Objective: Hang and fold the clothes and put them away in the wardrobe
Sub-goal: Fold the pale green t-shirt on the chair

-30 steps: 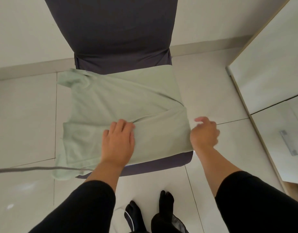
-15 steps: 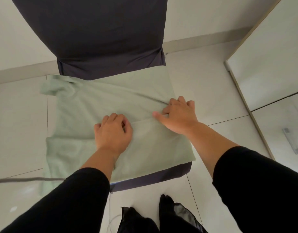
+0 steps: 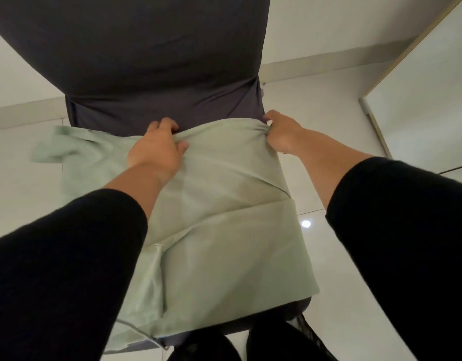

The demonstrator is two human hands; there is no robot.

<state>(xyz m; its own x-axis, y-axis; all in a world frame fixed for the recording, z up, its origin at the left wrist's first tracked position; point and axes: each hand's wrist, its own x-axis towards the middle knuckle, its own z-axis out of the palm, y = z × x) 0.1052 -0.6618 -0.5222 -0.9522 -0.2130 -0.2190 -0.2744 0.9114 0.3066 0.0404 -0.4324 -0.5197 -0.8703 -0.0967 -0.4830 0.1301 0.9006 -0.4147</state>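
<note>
A pale green garment lies spread over the seat of a dark grey chair, with one sleeve hanging off the left side. My left hand grips the garment's far edge near the chair back, fingers curled into the cloth. My right hand pinches the far right corner of the same edge, where the fabric bunches. A fold line crosses the cloth diagonally at mid seat. The near edge hangs over the seat's front.
The white tiled floor surrounds the chair. A white wardrobe door with a wooden edge stands at the right. A wall and skirting board run behind the chair. My dark-socked feet stand just below the seat's front.
Both hands moved from the middle of the garment to its far edge by the chair back and took hold of it. The camera leaned in closer over the chair.
</note>
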